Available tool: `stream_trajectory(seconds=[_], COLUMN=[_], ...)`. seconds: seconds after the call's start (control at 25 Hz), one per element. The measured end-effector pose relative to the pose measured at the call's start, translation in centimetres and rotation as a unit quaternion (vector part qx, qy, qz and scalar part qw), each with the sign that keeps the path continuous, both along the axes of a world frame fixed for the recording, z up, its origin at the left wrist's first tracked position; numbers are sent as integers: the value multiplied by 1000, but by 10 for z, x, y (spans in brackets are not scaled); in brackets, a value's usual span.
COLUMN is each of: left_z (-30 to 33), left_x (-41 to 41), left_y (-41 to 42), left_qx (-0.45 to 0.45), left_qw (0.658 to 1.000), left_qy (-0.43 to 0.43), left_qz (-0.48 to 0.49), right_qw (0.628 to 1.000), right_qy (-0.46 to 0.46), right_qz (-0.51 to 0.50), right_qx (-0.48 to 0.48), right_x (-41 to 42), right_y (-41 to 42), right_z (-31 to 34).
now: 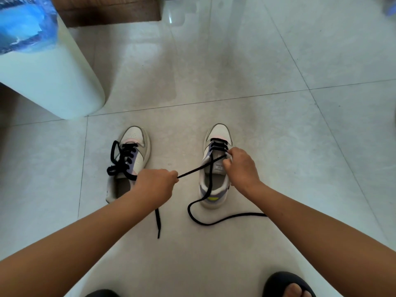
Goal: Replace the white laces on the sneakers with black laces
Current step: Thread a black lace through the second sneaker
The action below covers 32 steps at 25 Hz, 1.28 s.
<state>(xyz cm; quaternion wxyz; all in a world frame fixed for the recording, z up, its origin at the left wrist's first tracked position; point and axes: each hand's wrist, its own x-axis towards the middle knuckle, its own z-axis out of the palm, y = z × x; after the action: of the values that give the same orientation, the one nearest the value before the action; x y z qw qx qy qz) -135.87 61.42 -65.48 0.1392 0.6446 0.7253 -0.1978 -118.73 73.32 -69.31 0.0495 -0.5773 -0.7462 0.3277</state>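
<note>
Two white sneakers stand on the tiled floor, toes pointing away from me. The left sneaker (137,146) carries a black lace (120,159) through all its eyelets, with loose loops at its left side. The right sneaker (216,136) has black lacing only across its front eyelets. My left hand (155,182) grips one end of the right sneaker's black lace (198,170) and holds it taut out to the left. My right hand (240,166) pinches the sneaker's right eyelet edge beside the tongue. The lace's other end (214,221) trails over the heel onto the floor.
A white bin (53,82) with a blue plastic liner (25,24) stands at the back left, a brown wooden piece (111,9) behind it. My feet in dark slippers (287,284) show at the bottom edge. A lace tail (158,221) hangs below my left forearm.
</note>
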Motion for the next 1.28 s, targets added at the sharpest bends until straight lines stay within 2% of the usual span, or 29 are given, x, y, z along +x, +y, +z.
stream_trajectory(seconds=[0.16,0.32,0.36,0.44,0.52,0.56,0.64,0.72,0.8,0.88,0.96,1.12,1.28], left_z=[6,14,14,10,9,10,10,3,-9,-19,-22,-18,-10], left_x=[-6,-42,-43,-40,-28,-20,2,23,34,37,35,19,-8], left_y=[8,21,21,18,19,24,39,56,70,76,81,79,63], left_qx=[28,117,97,-37,-167,-176,-83,31,39,-6,-41,-57,-77], left_qw=[990,975,980,993,977,969,960,946,930,920,917,849,833], left_qy=[-124,-155,-137,-86,-115,-151,-226,-266,-294,-310,-315,-430,-457], left_qz=[54,107,106,66,70,88,140,180,218,241,240,301,302], right_qw=[998,993,992,991,990,991,990,980,961,960,959,961,962], right_qy=[-28,-56,-55,-37,-14,-8,7,23,-22,-122,-182,-172,-173], right_qz=[47,102,110,126,133,136,138,144,158,186,198,194,189], right_qx=[-4,-4,6,38,34,15,22,137,225,172,92,91,90], right_x=[4,13,14,19,24,25,25,20,14,8,5,6,10], right_y=[5,1,-1,-4,-4,-3,-4,-9,-14,-20,-23,-21,-19], right_z=[4,12,13,16,16,14,12,10,10,11,11,9,5])
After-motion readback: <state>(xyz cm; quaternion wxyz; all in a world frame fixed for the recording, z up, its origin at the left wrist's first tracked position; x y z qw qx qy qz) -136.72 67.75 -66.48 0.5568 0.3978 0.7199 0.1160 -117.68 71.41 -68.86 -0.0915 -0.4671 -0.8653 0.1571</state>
